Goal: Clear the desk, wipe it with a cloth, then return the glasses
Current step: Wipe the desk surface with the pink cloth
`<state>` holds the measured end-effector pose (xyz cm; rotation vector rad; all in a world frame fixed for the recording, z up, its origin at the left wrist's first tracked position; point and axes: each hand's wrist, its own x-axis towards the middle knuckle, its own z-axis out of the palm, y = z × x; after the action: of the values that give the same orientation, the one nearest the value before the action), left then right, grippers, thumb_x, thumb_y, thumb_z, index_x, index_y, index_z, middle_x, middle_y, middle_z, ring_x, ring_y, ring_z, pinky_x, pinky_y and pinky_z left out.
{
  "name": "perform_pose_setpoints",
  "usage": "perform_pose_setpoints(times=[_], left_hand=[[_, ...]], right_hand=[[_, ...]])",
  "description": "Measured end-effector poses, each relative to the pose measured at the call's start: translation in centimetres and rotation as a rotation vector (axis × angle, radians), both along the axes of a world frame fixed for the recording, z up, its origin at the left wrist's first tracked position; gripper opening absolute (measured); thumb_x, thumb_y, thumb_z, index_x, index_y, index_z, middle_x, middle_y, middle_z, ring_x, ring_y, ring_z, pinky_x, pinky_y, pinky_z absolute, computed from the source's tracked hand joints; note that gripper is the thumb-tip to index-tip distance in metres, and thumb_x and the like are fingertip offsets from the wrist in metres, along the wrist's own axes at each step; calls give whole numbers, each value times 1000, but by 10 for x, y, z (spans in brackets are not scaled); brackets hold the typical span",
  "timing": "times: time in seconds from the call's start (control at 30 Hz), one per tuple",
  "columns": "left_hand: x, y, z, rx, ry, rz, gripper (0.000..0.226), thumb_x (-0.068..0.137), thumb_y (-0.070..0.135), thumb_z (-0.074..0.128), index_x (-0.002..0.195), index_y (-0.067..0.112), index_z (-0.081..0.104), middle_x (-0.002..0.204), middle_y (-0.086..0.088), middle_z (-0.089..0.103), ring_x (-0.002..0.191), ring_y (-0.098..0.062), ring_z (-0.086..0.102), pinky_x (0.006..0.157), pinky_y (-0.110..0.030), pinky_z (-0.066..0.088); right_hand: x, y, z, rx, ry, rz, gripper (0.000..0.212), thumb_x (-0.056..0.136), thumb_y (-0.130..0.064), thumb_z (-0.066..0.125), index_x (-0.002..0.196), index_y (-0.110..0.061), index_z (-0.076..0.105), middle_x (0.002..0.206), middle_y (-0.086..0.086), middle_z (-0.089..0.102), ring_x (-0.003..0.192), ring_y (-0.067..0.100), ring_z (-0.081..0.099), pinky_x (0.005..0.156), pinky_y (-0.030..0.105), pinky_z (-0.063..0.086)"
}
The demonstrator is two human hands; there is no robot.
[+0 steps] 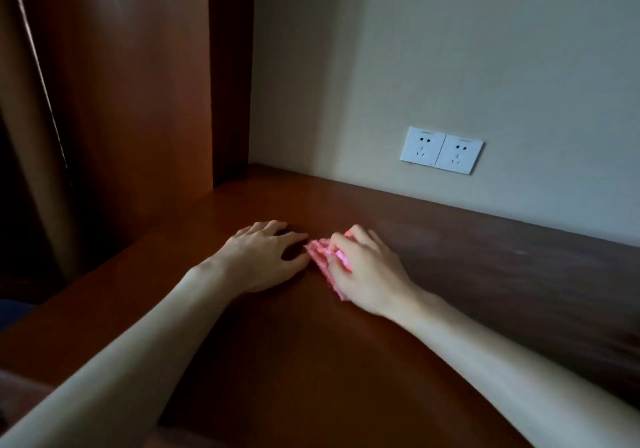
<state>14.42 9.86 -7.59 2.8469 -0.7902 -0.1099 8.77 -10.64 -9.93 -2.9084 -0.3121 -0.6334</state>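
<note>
Gripping nothing, left hand [263,257] lies palm-down on the desk [284,361], fingers spread and loosely bent, tips just beside the cloth's left edge; can't tell if they touch it. Next right: pink cloth [320,252], bunched on the desk near the middle, mostly hidden under the right hand [363,274]. That hand sits on top, fingers curled over and into the folds, holding it down against the wood. Cloth looks soft, light, floppy, not fragile; it will crumple and slide easily on the smooth desk, so best taken as a wad from above with palm pressure, as now. Desk surface here looks bare, so likely wiping stage. Far right on the wall: double socket [441,149]. Glasses not in view.
</note>
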Motion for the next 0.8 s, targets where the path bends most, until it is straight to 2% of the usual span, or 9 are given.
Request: perform_pose_setpoints(times=[0.13,0.23,0.33,0.4,0.47,0.53,0.63,0.8], left_hand=[[7,-1,1,37,6,1,70,94,79,23,158,50,21,170,3,14,156,-25,13,124,-46,16],[14,-4,4,58,29,-7,66,95,77,30,156,52,23,169,7,14,155,-23,14,122,-45,20],[21,-1,3,9,57,-16,67,92,81,31,154,57,23,168,14,11,155,-17,11,123,-44,20],[22,3,1,-18,47,-21,67,89,83,29,152,61,20,167,19,8,155,-12,8,122,-42,19],[20,5,1,-27,40,-17,68,88,85,27,151,63,17,166,22,6,154,-9,8,122,-39,21],[18,7,1,-27,36,-18,67,88,85,26,151,64,16,166,23,5,154,-9,7,121,-39,21],[13,4,4,-14,55,-35,67,89,84,26,151,63,18,166,20,8,154,-10,9,120,-41,25],[1,3,6,4,30,-7,67,89,83,28,152,59,26,167,15,17,153,-16,17,116,-46,33]], right_hand=[[39,-7,0,19,12,-36,14,100,-41,46,100,-28,54,101,-3,49,102,27,52,76,38,48],[126,-14,0,32,36,-160,17,99,-38,46,103,-26,57,104,3,50,108,32,52,79,39,43],[217,-24,8,70,91,-242,20,98,-38,46,104,-27,61,113,8,55,112,34,53,87,42,49],[263,-28,16,88,130,-305,29,94,-42,44,109,-26,64,117,11,56,115,37,54,90,44,50],[290,-29,20,83,162,-327,49,83,-54,38,112,-24,64,120,14,59,115,40,56,94,46,51],[296,-27,20,51,177,-336,55,81,-57,36,114,-23,64,122,16,60,117,41,56,96,48,50],[269,-34,17,30,153,-302,30,97,-42,44,114,-24,61,121,15,55,116,39,54,92,45,49],[135,-32,10,71,106,-152,18,100,-40,47,105,-28,59,110,4,52,111,31,53,82,39,46]])
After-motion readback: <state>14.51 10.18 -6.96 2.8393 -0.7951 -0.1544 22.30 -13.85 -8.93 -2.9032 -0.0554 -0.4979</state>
